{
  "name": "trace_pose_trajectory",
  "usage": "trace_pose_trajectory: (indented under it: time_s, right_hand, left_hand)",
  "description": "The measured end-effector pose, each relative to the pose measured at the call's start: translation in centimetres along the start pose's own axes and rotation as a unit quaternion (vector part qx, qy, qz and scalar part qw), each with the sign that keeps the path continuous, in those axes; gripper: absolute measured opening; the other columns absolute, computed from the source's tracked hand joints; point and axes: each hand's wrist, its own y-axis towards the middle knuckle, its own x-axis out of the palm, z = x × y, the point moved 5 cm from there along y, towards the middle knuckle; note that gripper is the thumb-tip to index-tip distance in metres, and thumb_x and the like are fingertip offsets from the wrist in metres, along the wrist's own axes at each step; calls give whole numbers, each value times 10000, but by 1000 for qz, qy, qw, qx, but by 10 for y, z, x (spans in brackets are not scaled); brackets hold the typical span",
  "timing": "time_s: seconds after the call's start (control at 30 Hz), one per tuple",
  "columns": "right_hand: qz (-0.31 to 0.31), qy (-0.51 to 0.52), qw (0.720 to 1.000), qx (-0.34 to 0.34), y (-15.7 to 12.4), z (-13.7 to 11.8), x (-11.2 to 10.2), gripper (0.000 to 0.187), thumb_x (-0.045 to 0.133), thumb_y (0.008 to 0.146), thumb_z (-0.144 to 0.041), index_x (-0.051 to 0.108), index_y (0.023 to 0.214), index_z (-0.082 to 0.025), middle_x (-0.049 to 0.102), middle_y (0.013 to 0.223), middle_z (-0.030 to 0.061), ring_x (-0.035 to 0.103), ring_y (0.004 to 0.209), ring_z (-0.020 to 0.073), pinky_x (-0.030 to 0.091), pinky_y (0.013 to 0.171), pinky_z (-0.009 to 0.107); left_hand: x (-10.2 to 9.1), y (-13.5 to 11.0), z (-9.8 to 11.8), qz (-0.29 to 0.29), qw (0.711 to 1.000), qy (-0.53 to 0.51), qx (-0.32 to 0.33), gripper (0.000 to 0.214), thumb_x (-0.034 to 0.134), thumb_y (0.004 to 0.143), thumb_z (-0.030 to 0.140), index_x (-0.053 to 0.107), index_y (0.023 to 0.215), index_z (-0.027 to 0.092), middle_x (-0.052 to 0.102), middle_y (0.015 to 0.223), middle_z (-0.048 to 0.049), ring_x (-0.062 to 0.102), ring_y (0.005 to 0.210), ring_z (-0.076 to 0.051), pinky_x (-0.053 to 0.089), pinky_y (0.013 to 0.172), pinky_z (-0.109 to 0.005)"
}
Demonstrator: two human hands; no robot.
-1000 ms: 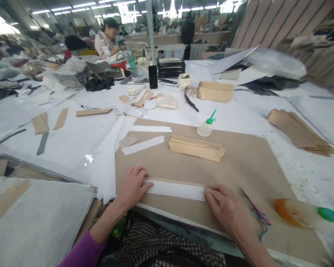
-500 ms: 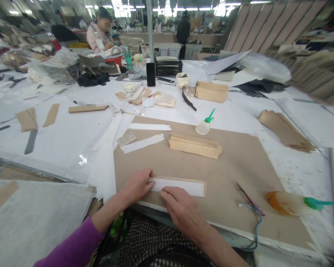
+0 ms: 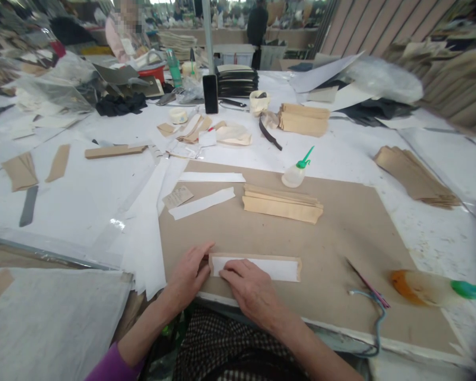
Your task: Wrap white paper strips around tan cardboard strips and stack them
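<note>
While half open (loosely curled), both hands against flat white strip upon tan rectangle.

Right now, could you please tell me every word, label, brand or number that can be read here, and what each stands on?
No text can be read.
Small rectangular grey-beige card beside a slanted white strip: faint marks, too small and blurred to read.
White rectangular badge on a pink top: too blurred to read.
Long white strip under the right hand: no writing visible.
</note>
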Motion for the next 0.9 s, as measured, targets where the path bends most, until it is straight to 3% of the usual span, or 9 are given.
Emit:
trace_pose_trajectory:
  time_s: [0.1,0.17,0.27,0.3,0.63,0.9]
  right_hand:
    - [-20,9,999,-48,2,7,-4,226,542,979,-107,663,1160,-167,643,1230,82,561,1079,221,494,959,347]
    - [-41,4,996,-84,5,10,-8,257,523,987,-114,653,1200,-180,614,1333,61,550,1111,217,488,979,346]
    - [-82,-21,988,-129,9,9,-10,299,503,995,-126,622,1265,-175,582,1406,47,535,1075,218,494,967,351]
    - [-92,-30,986,-137,10,8,-9,295,505,998,-135,617,1270,-166,585,1403,55,532,1049,218,497,956,353]
    - [-111,-50,985,-124,11,6,-7,313,598,963,-156,618,1274,-195,541,1464,40,515,1048,218,503,961,351]
    - [-102,-39,986,-125,10,8,-6,302,571,975,-158,622,1273,-174,548,1458,61,517,1061,220,505,968,360]
  left_hand:
    - [-1,-3,0,69,997,45,-3,474,556,863,141,491,1331,181,580,1236,-114,596,1056,-236,505,958,-441]
    - [-4,-8,2,100,992,76,2,307,602,865,163,551,1167,182,568,1207,-106,577,1071,-249,495,953,-443]
    - [-4,-16,9,86,989,113,37,20,604,927,214,586,925,204,596,1047,-58,560,1012,-247,483,893,-416]
    - [-3,-19,11,79,988,120,51,51,590,949,222,596,901,206,601,1011,-49,556,979,-239,478,868,-404]
    - [3,-36,11,93,980,126,120,195,573,983,175,648,1157,220,616,1083,-56,538,1006,-210,470,882,-363]
    - [2,-41,13,77,974,160,140,282,550,983,140,640,1242,207,623,1095,-68,547,1002,-206,471,871,-335]
